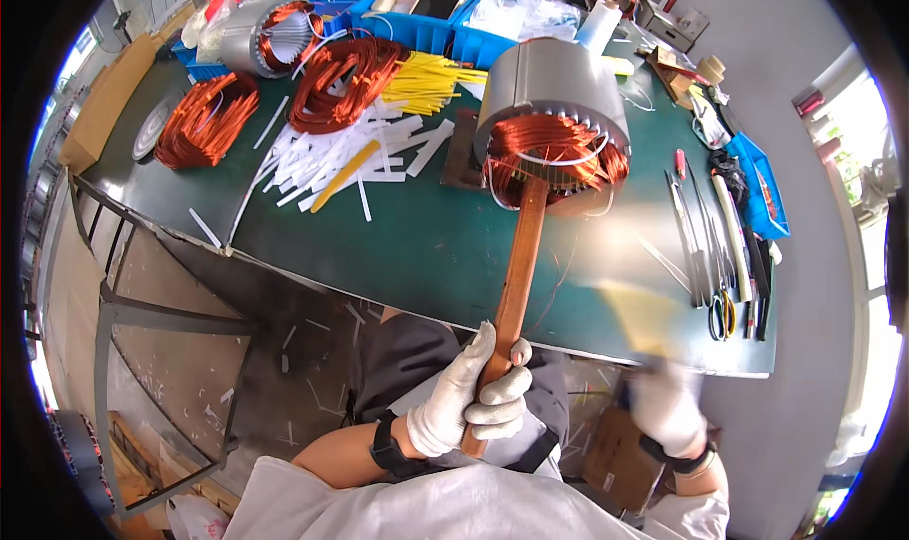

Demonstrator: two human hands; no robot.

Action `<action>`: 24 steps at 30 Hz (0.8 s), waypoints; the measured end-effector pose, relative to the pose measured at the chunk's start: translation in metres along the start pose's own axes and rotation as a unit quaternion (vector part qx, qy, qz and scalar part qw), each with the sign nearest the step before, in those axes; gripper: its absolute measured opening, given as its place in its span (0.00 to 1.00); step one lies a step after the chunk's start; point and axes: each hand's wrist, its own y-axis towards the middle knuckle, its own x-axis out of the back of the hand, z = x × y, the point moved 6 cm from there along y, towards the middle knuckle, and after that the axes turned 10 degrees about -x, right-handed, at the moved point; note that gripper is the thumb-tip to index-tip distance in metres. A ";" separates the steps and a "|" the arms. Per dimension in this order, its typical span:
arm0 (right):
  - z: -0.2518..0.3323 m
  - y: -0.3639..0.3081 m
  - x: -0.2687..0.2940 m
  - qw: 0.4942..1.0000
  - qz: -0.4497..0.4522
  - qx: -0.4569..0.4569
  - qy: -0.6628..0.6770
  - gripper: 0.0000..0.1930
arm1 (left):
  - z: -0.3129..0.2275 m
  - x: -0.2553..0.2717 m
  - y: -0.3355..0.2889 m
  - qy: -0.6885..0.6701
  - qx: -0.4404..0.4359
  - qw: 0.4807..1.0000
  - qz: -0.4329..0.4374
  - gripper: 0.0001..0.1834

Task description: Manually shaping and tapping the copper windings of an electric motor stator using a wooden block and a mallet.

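Note:
My left hand [473, 403], in a white glove, is wrapped round the lower end of a long brown wooden bar [521, 279]. The bar's far end reaches the open bore of a grey motor stator [544, 85], and how far it goes in is hidden. Orange-red copper windings [544, 135] bulge from the stator's near end. To the right, my gloved right hand [666, 407] is smeared by motion beside the table's front edge. A blurred pale-yellow thing [644, 317] extends from it over the table; its kind cannot be made out.
Copper coil bundles [346, 81], white strips [327, 161] and yellow strips [431, 83] lie left of the stator on the green table [398, 256]. Scissors [721, 317] and several long thin tools line the right side near a blue tray [760, 185]. Another stator [251, 38] stands far left.

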 end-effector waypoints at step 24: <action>-0.182 -0.045 -0.020 0.836 -0.188 -0.514 -0.023 0.12 | -0.109 -0.004 -0.062 0.483 -0.332 0.810 -0.026 0.06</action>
